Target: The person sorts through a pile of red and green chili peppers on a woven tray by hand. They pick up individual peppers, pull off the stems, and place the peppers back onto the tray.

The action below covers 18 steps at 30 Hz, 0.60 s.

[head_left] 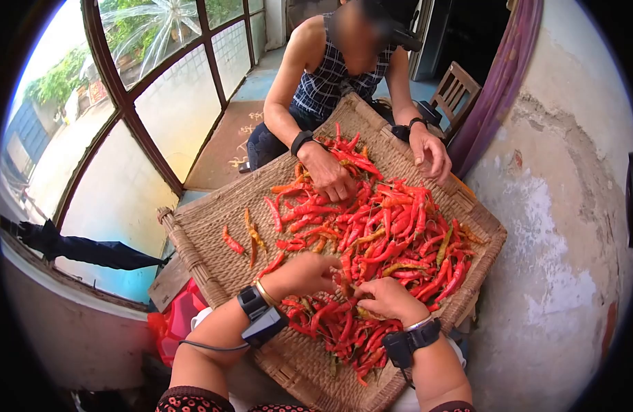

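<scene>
A heap of red chili peppers (385, 233) lies on a woven mat (206, 233) stretched over a low frame. My left hand (306, 273) rests on the near edge of the heap, fingers curled around a chili. My right hand (388, 299) sits close beside it, fingers bent over chilies, thumb toward the left hand. Both wrists wear black bands with devices. Across the mat a person's two hands (330, 175) (430, 154) work in the far side of the heap.
A few loose orange and red chilies (251, 237) lie apart at the mat's left. A large window (138, 103) runs along the left, a rough wall (570, 206) on the right. A wooden chair (457, 89) stands behind the person. Red plastic (175, 323) sits below the mat.
</scene>
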Each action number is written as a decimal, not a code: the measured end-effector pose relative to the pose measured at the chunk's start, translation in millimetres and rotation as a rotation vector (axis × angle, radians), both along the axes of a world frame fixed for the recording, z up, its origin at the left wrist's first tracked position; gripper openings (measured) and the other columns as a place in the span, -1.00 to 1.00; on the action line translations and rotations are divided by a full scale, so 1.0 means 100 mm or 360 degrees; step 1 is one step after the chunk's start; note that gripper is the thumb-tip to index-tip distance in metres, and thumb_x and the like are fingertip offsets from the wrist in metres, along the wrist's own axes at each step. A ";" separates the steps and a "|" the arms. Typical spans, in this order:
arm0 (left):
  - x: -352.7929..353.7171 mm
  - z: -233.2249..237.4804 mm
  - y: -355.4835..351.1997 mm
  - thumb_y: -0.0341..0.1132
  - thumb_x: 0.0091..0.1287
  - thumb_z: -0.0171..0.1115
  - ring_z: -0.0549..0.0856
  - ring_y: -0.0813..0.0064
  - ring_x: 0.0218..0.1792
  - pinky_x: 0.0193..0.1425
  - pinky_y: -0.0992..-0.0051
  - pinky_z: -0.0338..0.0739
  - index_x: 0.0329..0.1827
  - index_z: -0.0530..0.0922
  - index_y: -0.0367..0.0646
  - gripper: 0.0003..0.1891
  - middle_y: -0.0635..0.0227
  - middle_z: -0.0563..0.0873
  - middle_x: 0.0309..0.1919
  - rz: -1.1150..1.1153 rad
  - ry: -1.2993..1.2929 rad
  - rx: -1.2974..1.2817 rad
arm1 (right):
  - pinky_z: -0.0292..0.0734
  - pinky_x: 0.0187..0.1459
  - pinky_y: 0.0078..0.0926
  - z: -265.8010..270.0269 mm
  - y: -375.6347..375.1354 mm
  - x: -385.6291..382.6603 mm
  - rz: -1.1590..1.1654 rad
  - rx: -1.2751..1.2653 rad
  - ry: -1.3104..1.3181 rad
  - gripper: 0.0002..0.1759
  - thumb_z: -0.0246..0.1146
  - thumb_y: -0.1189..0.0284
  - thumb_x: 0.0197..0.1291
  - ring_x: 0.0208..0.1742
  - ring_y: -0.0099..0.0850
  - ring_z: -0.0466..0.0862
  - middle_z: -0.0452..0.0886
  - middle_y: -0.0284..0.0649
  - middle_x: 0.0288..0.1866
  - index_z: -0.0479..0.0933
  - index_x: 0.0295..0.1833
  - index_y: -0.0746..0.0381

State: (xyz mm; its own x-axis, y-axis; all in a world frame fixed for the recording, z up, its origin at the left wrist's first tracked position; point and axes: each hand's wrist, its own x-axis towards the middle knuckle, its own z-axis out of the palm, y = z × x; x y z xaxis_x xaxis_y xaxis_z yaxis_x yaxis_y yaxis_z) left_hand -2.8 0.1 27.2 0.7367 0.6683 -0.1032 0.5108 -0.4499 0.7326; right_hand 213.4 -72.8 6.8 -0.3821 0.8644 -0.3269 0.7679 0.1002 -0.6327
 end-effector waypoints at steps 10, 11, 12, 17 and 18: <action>0.02 -0.20 0.18 -0.48 0.09 0.25 0.61 0.33 -0.15 -0.17 0.46 0.52 0.04 0.43 -0.24 -0.59 0.18 0.53 -0.04 0.0678 -0.0607 0.0503 | 0.50 -0.17 -0.27 -0.04 0.00 -0.02 0.0024 0.0349 0.0191 -0.77 0.21 0.37 -0.03 -0.27 -0.15 0.63 0.63 -0.07 -0.39 0.63 -0.27 0.23; 0.05 -0.14 0.11 -0.52 0.11 0.22 0.60 0.42 -0.16 -0.26 0.54 0.53 0.12 0.42 -0.19 -0.55 0.18 0.47 0.06 0.0275 -0.0463 0.0435 | 0.51 -0.19 -0.30 0.01 0.00 0.00 -0.0039 0.0338 0.0427 -0.78 0.21 0.37 -0.03 -0.28 -0.17 0.63 0.63 -0.07 -0.38 0.63 -0.27 0.23; 0.09 -0.12 0.02 -0.52 0.09 0.22 0.61 0.36 -0.15 -0.24 0.50 0.54 0.13 0.42 -0.18 -0.53 0.17 0.48 0.06 0.0042 -0.0494 0.0447 | 0.51 -0.27 -0.45 0.04 0.01 0.00 -0.0056 0.0273 0.0588 -0.79 0.23 0.42 0.01 -0.37 -0.32 0.65 0.64 -0.13 -0.40 0.63 -0.23 0.25; 0.17 -0.03 -0.15 -0.43 0.15 0.24 0.64 0.36 -0.25 -0.20 0.44 0.52 0.09 0.46 -0.18 -0.60 0.18 0.63 -0.23 -0.0380 -0.0344 -0.0161 | 0.45 -0.37 -0.70 0.28 -0.06 0.00 -0.0322 -0.0062 0.1095 -0.86 0.21 0.56 0.09 -0.44 -0.66 0.55 0.61 -0.33 -0.37 0.62 -0.22 0.33; 0.21 -0.06 -0.18 -0.43 0.15 0.24 0.64 0.36 -0.25 -0.20 0.44 0.52 0.09 0.46 -0.18 -0.60 0.18 0.63 -0.23 -0.0397 -0.0357 -0.0173 | 0.46 -0.37 -0.70 0.29 -0.06 0.01 -0.0357 -0.0063 0.1198 -0.85 0.20 0.57 0.10 -0.44 -0.66 0.55 0.61 -0.32 -0.35 0.61 -0.21 0.33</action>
